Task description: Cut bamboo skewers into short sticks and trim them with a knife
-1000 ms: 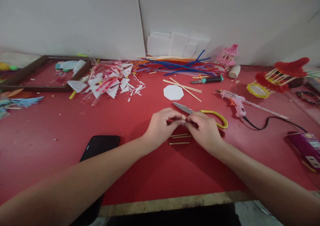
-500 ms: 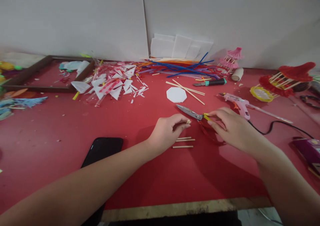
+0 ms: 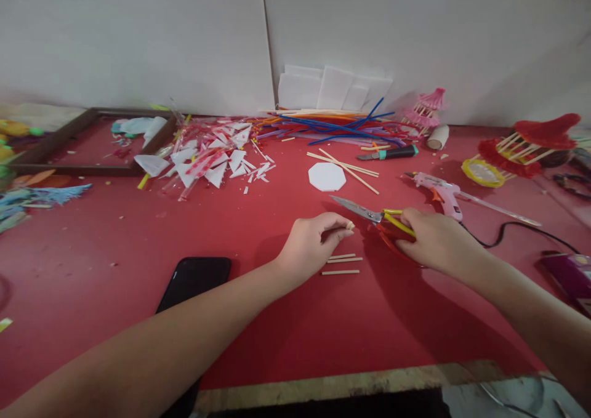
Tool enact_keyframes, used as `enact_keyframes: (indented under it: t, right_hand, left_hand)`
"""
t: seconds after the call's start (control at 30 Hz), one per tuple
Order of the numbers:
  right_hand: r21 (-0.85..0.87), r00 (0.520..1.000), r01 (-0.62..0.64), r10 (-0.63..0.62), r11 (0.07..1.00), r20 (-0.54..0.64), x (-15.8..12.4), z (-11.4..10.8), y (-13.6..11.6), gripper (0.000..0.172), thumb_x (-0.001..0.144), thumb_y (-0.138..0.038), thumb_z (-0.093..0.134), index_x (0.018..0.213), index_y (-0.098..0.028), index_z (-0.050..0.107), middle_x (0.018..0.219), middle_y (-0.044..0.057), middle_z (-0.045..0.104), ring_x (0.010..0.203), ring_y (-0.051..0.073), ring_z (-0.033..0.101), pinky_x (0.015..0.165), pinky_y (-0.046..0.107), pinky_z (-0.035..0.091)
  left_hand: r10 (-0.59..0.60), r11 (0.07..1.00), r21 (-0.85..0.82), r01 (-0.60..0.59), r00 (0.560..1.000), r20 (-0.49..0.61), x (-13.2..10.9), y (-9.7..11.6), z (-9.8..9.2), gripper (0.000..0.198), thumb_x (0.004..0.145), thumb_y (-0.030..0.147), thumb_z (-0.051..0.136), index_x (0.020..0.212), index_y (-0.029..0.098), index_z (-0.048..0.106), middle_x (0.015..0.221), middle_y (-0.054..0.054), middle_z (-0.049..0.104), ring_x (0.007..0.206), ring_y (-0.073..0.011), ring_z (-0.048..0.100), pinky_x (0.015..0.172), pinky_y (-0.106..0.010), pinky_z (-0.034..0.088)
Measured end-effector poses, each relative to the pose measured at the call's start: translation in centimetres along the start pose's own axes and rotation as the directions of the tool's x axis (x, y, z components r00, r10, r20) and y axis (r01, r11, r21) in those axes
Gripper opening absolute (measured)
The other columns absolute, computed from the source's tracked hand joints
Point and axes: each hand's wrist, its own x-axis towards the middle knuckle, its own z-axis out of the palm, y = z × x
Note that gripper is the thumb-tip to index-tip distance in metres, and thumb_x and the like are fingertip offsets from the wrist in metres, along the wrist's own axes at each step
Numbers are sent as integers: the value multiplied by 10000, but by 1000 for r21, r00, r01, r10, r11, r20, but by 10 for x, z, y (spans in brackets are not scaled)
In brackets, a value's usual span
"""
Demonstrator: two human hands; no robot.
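My left hand [image 3: 314, 242] is closed in a pinch, with the pale tips of small wooden sticks [image 3: 351, 226] showing at the fingertips; the rest of them is hidden by the fingers. Fingers of my right hand [image 3: 436, 239] wrap the yellow-lined handle of a pair of scissors [image 3: 357, 209]. The blades look closed and point left, beyond the left fingertips and apart from them. Several short cut wooden sticks [image 3: 340, 273] lie on the red table just below my left hand. A white octagonal piece [image 3: 327, 176] lies flat past the scissors, beside longer wooden sticks [image 3: 348, 168].
A pink glue gun [image 3: 436, 190] with a black cable lies right, near a utility knife [image 3: 388, 152]. Pipe cleaners [image 3: 332, 125] and white and red scraps [image 3: 207, 153] spread along the back. A phone [image 3: 196, 279] is beside my left forearm. Small pagoda-like models [image 3: 526, 144] stand at right.
My right hand has shifted slightly right and down with the scissors, away from my left hand. The left hand keeps its pinch almost in place. The view has shifted slightly.
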Motion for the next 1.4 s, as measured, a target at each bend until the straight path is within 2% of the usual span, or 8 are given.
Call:
enact_keyframes:
  t: [0.07, 0.13, 0.27, 0.33, 0.53, 0.87, 1.2, 1.4]
  right_hand:
    - [37, 997, -63, 65, 997, -50, -5, 0, 9, 361, 808, -570, 491, 860, -214, 524, 782, 83, 668, 710, 281, 645, 511, 304, 347]
    - [63, 992, -42, 49, 997, -117, -11, 0, 19, 451, 781, -650, 502, 937, -227, 523, 854, 86, 672, 727, 288, 644, 517, 310, 364]
    - [135, 951, 234, -198, 963, -236, -25, -4, 30, 413, 826, -579, 500, 1024, -218, 475, 1014, 124, 641, 868, 286, 629, 635, 357, 451]
    - [133, 929, 296, -252, 946, -273, -30, -7, 28, 363, 836, -541, 505, 1001, -219, 474, 1032, 130, 638, 900, 281, 624, 680, 367, 466]
    - [-24, 918, 244, -239, 969, -316, -29, -9, 16, 411, 803, -579, 530, 996, -216, 530, 1050, 88, 679, 829, 260, 656, 540, 303, 403]
    - [-54, 929, 241, -246, 969, -278, -24, -5, 9, 516, 792, -664, 496, 990, -194, 577, 1025, 97, 693, 843, 274, 654, 538, 317, 398]
    - [-75, 905, 278, -287, 958, -315, -20, -10, 8, 491, 803, -637, 494, 971, -187, 594, 945, 97, 698, 788, 261, 646, 534, 311, 387]
    - [-75, 910, 268, -278, 961, -307, -18, -9, 8, 473, 803, -630, 493, 971, -199, 592, 1004, 97, 703, 824, 274, 656, 540, 320, 399]
  left_hand:
    - [-5, 1000, -22, 5, 1000, 2, 1, -1, 0, 101, 858, 228, 616, 894, 175, 695, 892, -28, 756, 832, -149, 706, 728, -218, 530]
    - [-17, 999, -37, 17, 1000, 3, 1, -1, 1, 92, 852, 222, 619, 880, 176, 693, 892, -30, 757, 834, -152, 707, 733, -222, 537]
    - [-44, 998, -38, 44, 999, -1, 1, -3, 3, 96, 846, 201, 604, 875, 179, 693, 864, -29, 756, 801, -153, 707, 709, -228, 545]
    - [-53, 998, -25, 53, 999, -4, 0, -4, 3, 119, 848, 198, 585, 889, 173, 693, 800, -28, 749, 732, -148, 699, 667, -233, 544]
    - [-42, 999, 30, 42, 999, 25, 0, -5, 1, 169, 836, 155, 543, 921, 161, 689, 728, -19, 731, 657, -132, 671, 606, -229, 522]
    - [-88, 996, 18, 87, 996, 35, 1, -4, 0, 237, 790, 103, 553, 954, 169, 711, 817, -33, 762, 721, -156, 705, 636, -247, 547]
    - [-110, 993, 44, 109, 993, 40, 3, -4, 0, 278, 780, 65, 537, 965, 175, 712, 886, -33, 766, 770, -169, 713, 684, -263, 563]
    - [-119, 992, 32, 118, 992, 37, 2, -6, 1, 279, 784, 79, 533, 973, 183, 710, 894, -34, 765, 785, -175, 713, 689, -276, 570]
